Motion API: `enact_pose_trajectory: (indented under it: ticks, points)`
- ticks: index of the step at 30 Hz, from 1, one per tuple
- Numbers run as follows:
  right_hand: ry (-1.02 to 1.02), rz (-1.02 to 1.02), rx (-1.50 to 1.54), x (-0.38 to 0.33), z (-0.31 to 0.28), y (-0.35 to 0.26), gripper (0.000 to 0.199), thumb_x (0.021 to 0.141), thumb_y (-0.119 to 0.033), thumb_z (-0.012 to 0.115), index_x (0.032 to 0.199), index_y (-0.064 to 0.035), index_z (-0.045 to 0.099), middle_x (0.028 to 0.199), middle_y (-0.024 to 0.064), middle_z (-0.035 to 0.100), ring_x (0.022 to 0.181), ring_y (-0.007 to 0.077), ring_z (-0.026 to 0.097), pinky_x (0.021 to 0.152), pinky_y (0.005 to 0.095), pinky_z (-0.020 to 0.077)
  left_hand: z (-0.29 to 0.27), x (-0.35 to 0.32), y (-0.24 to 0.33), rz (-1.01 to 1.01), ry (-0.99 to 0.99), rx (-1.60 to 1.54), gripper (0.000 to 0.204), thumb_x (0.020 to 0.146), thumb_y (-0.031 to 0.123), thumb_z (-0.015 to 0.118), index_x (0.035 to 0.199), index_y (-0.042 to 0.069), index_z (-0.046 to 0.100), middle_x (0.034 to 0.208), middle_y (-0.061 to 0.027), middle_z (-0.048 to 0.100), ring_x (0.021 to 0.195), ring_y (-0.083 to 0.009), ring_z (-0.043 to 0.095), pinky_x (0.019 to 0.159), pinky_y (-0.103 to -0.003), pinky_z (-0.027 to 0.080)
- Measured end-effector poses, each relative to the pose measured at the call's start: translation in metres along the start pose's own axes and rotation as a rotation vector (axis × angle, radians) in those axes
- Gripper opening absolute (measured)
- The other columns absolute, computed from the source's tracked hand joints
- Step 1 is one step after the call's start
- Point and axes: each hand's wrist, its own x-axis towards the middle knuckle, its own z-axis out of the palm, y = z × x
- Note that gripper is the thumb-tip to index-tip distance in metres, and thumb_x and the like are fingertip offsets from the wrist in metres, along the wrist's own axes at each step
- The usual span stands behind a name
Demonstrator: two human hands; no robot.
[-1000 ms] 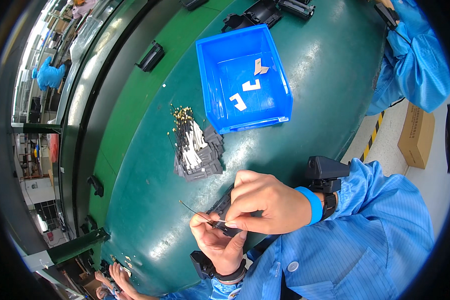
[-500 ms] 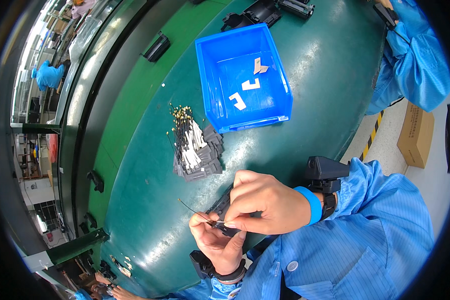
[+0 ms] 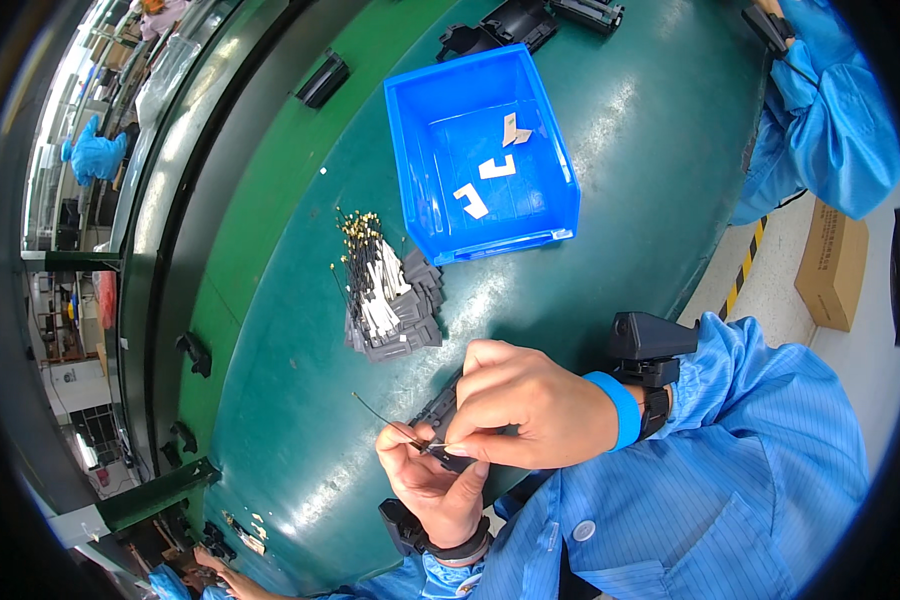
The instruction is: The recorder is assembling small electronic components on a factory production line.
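Black part (image 3: 440, 415) held over green table (image 3: 300, 400).

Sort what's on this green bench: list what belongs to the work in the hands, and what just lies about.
In use:
- left hand and right hand, both on a small dark flat part with a thin black wire
- pile of matching dark grey parts with gold-tipped wires

Lying about:
- blue plastic bin with white scraps
- black fixtures

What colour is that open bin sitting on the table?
Bright blue. The bin shows best in the head view, above the hands, with white pieces inside.
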Motion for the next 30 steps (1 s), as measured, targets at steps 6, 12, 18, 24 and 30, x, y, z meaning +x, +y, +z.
enact_pose_trajectory:
  ticks: [6, 12, 18, 24, 30]
  points:
    - [-0.003, -0.008, -0.008, 0.0004, -0.0004, -0.0007, 0.002, 0.077, -0.009, 0.064, 0.079, -0.0089, 0.064, 0.067, 0.0017, 0.053, 0.065, 0.0193, 0.047, 0.067, 0.031, 0.0368, 0.0045, -0.0003, 0.0033, -0.006, 0.044, 0.017, 0.066, 0.061, -0.007, 0.068, 0.114, 0.006, 0.032, 0.1, -0.0073, 0.049, 0.088, -0.0199, 0.055, 0.073, -0.028, 0.049]
    - [-0.002, -0.011, 0.0, -0.0001, 0.0007, -0.0013, 0.002, 0.077, -0.008, 0.064, 0.078, -0.0085, 0.064, 0.067, 0.0016, 0.055, 0.064, 0.0186, 0.049, 0.067, 0.0308, 0.0372, 0.0065, 0.0013, 0.0052, -0.023, 0.038, -0.128, 0.057, 0.067, 0.007, 0.065, 0.114, 0.006, 0.033, 0.099, -0.0091, 0.051, 0.075, -0.0192, 0.056, 0.045, -0.021, 0.044]
    - [0.012, -0.015, 0.008, -0.0017, 0.0023, -0.0018, 0.002, 0.076, -0.007, 0.065, 0.077, -0.0084, 0.063, 0.067, 0.0012, 0.054, 0.063, 0.0181, 0.049, 0.067, 0.0304, 0.0371, 0.0077, -0.0001, 0.005, -0.023, 0.059, -0.091, 0.051, 0.069, 0.007, 0.064, 0.11, 0.006, 0.035, 0.099, -0.0092, 0.051, 0.074, -0.0185, 0.056, 0.046, -0.021, 0.044]
    - [0.008, -0.024, 0.006, -0.0017, 0.0026, -0.0025, 0.002, 0.076, -0.007, 0.065, 0.077, -0.0086, 0.063, 0.066, 0.0009, 0.054, 0.063, 0.0175, 0.049, 0.067, 0.0303, 0.037, 0.001, -0.0012, 0.0032, -0.021, 0.014, -0.167, 0.05, 0.073, 0.004, 0.068, 0.11, 0.006, 0.035, 0.107, -0.0064, 0.05, 0.073, -0.0184, 0.058, 0.049, -0.026, 0.048]
    - [0.014, -0.024, 0.006, -0.0019, 0.0027, -0.0016, 0.003, 0.075, -0.007, 0.065, 0.077, -0.0088, 0.064, 0.066, 0.0008, 0.055, 0.063, 0.0176, 0.049, 0.066, 0.0302, 0.037, 0.0056, 0.0003, 0.0014, 0.014, 0.043, -0.076, 0.047, 0.072, 0.009, 0.063, 0.109, 0.005, 0.035, 0.097, -0.0081, 0.051, 0.074, -0.0168, 0.055, 0.044, -0.019, 0.043]
